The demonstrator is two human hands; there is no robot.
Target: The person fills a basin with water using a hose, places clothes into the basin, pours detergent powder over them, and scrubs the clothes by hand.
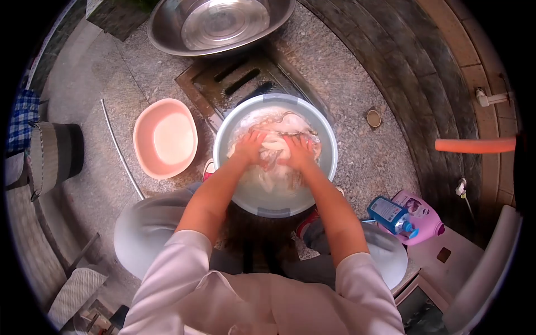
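A pale blue-grey basin (330, 151) of cloudy water stands on the ground before me. In it lies a wet, light-coloured cloth (274, 142), bunched up and partly under the water. My left hand (251, 148) presses down on the cloth's left side, fingers spread. On the right side of the same cloth rests my right hand (299, 151), its fingers apart and pointing away from me. Both hands are a little blurred, and the water hides parts of the fingertips.
A pink basin (166, 139) sits to the left, beside a thin pale hose (119, 146). Beyond is a large metal basin (223, 47) near a drain grate (234, 78). At right are a blue bottle (388, 213), a pink jug (425, 220) and an orange pipe (474, 145).
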